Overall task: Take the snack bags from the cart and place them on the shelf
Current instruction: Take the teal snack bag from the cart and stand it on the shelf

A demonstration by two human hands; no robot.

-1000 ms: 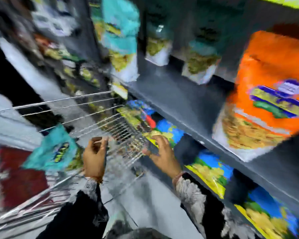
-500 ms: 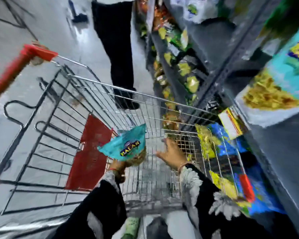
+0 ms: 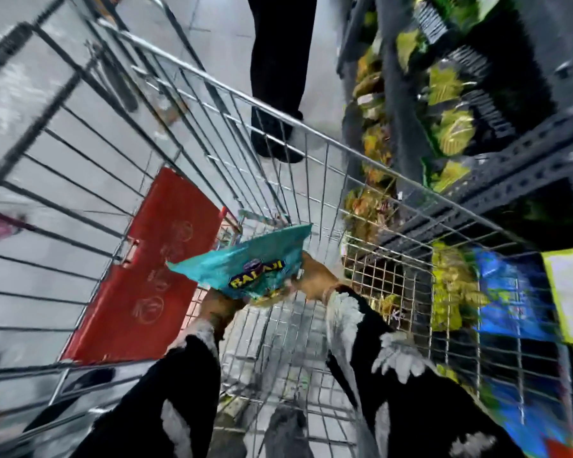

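A teal snack bag [image 3: 245,264] with a yellow logo hangs inside the wire cart [image 3: 315,133], low in the basket. My left hand [image 3: 219,309] grips its lower edge from below. My right hand [image 3: 315,279] reaches down into the cart right behind the bag's right side; the bag hides its fingers, so whether they hold anything is unclear. The dark metal shelf [image 3: 510,166] with rows of snack bags runs along the right of the cart.
A red fold-down seat flap [image 3: 153,266] leans on the cart's left side. Another person's dark legs [image 3: 278,77] stand just beyond the cart's far end. Blue and yellow bags [image 3: 497,292] fill the lower shelf on the right.
The view has swung from the shelf down into the cart. Both hands have gone deeper into the basket, and my right hand has moved in behind the teal bag.
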